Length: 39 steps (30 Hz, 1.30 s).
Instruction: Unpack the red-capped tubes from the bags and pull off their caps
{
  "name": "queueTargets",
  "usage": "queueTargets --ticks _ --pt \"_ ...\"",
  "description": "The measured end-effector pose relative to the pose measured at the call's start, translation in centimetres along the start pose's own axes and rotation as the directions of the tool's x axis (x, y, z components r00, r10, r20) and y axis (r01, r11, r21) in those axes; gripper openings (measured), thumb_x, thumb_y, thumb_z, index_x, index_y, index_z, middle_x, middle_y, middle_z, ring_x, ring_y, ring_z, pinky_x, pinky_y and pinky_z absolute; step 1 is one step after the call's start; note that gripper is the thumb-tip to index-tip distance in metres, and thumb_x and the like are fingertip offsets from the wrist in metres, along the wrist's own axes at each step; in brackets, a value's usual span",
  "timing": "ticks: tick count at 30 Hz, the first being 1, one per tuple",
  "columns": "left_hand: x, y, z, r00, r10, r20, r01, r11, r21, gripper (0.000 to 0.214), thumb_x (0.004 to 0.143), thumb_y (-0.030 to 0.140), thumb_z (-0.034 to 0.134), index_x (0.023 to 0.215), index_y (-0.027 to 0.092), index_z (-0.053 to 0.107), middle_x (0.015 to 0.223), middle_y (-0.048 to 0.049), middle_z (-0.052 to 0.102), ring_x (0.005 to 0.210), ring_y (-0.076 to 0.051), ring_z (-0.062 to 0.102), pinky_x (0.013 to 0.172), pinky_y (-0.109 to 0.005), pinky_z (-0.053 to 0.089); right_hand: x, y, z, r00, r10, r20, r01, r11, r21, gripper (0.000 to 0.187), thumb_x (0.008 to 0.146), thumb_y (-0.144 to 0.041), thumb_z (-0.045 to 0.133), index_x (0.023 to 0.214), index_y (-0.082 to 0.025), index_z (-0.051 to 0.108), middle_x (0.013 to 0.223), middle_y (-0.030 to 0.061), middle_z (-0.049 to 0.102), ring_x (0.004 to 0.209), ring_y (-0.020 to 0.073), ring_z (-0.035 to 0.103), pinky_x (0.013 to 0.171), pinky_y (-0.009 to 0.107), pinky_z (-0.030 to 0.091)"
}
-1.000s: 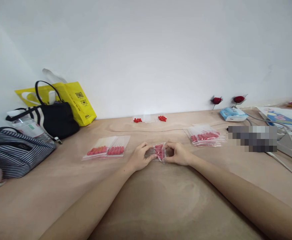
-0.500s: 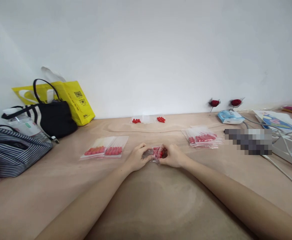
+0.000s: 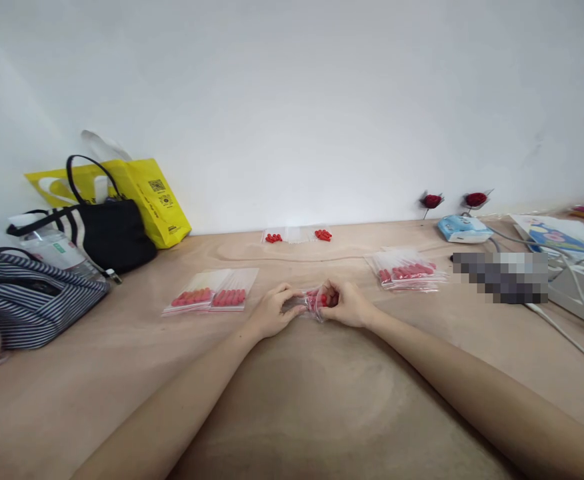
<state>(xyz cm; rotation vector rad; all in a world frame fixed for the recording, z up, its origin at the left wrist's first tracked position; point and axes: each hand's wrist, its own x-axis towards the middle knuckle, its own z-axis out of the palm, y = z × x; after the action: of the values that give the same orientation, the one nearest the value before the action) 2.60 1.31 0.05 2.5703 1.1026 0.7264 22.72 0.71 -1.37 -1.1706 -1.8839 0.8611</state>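
A small clear plastic bag (image 3: pixel 314 304) with red pieces in it is held between my hands, just above or on the table. My left hand (image 3: pixel 270 312) pinches its left side between thumb and fingers. At its right side, my right hand (image 3: pixel 348 305) is closed, with curled fingers on the plastic; red shows beside the fingertips, and whether they also grip a loose piece is unclear. To the left lie clear zip bags (image 3: pixel 229 298) holding rows of red, capsule-shaped pieces. A stack of similar filled bags (image 3: pixel 407 271) lies to the right.
By the wall, small red pieces (image 3: pixel 323 235) lie in two groups on clear plastic (image 3: pixel 298 234). A yellow bag (image 3: pixel 165 207), black bag (image 3: pixel 115 233) and striped bag (image 3: pixel 37 307) stand left. A tissue pack (image 3: pixel 465 229), a blurred-out object (image 3: pixel 502 277) and cables (image 3: pixel 567 337) are right.
My right fingers have shifted slightly at the bag, and more red shows beside them. My left hand keeps its pinch. The whole view has moved a little.
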Motion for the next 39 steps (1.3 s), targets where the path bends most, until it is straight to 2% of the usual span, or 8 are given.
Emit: queueTargets --ticks 7,11,13,19,24,29,31,39 --pt "0.0 0.2 -0.2 0.999 -0.037 0.008 0.037 0.999 0.033 0.024 0.079 0.031 0.054 0.1 0.02 0.059 0.09 -0.0029 0.056 0.079 -0.015 0.054 0.072 -0.027 0.044 0.2 1.6 -1.8 0.999 0.038 0.037 -0.043 0.985 0.166 0.021 0.057 -0.022 0.065 0.073 -0.015 0.052 0.058 -0.0057 0.049 0.051 0.0063 0.044 0.049 0.02 0.037" --pt "0.0 0.0 -0.1 1.0 -0.023 0.001 0.023 0.999 0.029 0.023 0.079 0.031 0.054 0.099 0.02 0.059 0.091 -0.0028 0.056 0.082 -0.015 0.054 0.075 -0.027 0.044 -0.1 1.3 -2.1 0.991 -0.061 0.119 0.049 0.994 0.099 0.032 0.058 -0.025 0.068 0.087 -0.016 0.058 0.065 -0.0039 0.054 0.057 0.0075 0.046 0.055 0.021 0.039" --pt "0.0 -0.1 -0.1 1.0 -0.029 -0.003 0.029 0.999 0.027 0.023 0.079 0.032 0.054 0.098 0.02 0.059 0.091 -0.0029 0.056 0.082 -0.015 0.055 0.075 -0.027 0.044 -0.2 1.1 -1.9 0.985 -0.1 0.142 0.092 0.994 0.062 0.026 0.06 -0.025 0.066 0.085 -0.016 0.061 0.066 -0.0034 0.055 0.057 0.0075 0.046 0.055 0.021 0.039" --pt "-0.1 0.2 -0.2 0.999 -0.051 -0.008 0.051 0.999 0.018 0.023 0.078 0.032 0.055 0.098 0.02 0.06 0.092 -0.0027 0.057 0.082 -0.015 0.055 0.075 -0.028 0.045 -0.4 1.5 -1.8 0.995 -0.094 0.033 0.095 0.995 -0.02 0.021 0.066 -0.024 0.061 0.085 -0.017 0.066 0.065 -0.0015 0.059 0.054 0.0081 0.047 0.052 0.021 0.04" --pt "-0.1 0.3 -0.3 0.998 -0.067 0.008 0.067 0.997 0.035 0.024 0.078 0.032 0.054 0.098 0.02 0.06 0.091 -0.0027 0.056 0.082 -0.016 0.055 0.074 -0.028 0.044 -0.7 1.5 -2.3 0.996 -0.079 0.027 0.08 0.996 -0.038 0.019 0.066 -0.021 0.059 0.084 -0.016 0.066 0.062 -0.0014 0.058 0.052 0.0079 0.048 0.049 0.02 0.04" --pt "-0.1 0.2 -0.1 0.999 -0.052 0.002 0.052 0.998 0.02 0.024 0.078 0.031 0.054 0.098 0.019 0.059 0.091 -0.0028 0.056 0.081 -0.015 0.055 0.073 -0.027 0.044 -0.9 0.8 -2.0 0.961 -0.271 0.05 0.275 0.953 -0.124 0.028 0.067 -0.017 0.06 0.095 -0.019 0.063 0.092 0.0044 0.06 0.071 0.0111 0.056 0.061 0.022 0.044" --pt "-0.1 0.2 -0.1 0.999 -0.053 0.003 0.053 0.998 0.022 0.024 0.078 0.03 0.054 0.099 0.019 0.059 0.091 -0.0028 0.056 0.081 -0.015 0.055 0.073 -0.027 0.044 -1.0 0.6 -1.8 0.947 -0.319 0.044 0.321 0.933 -0.162 0.026 0.069 -0.017 0.058 0.094 -0.02 0.064 0.09 0.0037 0.062 0.074 0.012 0.057 0.065 0.023 0.044" --pt "-0.2 0.1 -0.4 0.997 -0.077 0.014 0.076 0.995 0.057 0.025 0.078 0.032 0.054 0.099 0.02 0.059 0.093 -0.0026 0.057 0.08 -0.015 0.055 0.071 -0.026 0.044 -1.8 1.6 -3.1 0.959 -0.283 -0.009 0.267 0.916 -0.299 0.02 0.066 -0.017 0.058 0.084 -0.02 0.066 0.077 0.0017 0.064 0.066 0.0125 0.058 0.062 0.023 0.045"
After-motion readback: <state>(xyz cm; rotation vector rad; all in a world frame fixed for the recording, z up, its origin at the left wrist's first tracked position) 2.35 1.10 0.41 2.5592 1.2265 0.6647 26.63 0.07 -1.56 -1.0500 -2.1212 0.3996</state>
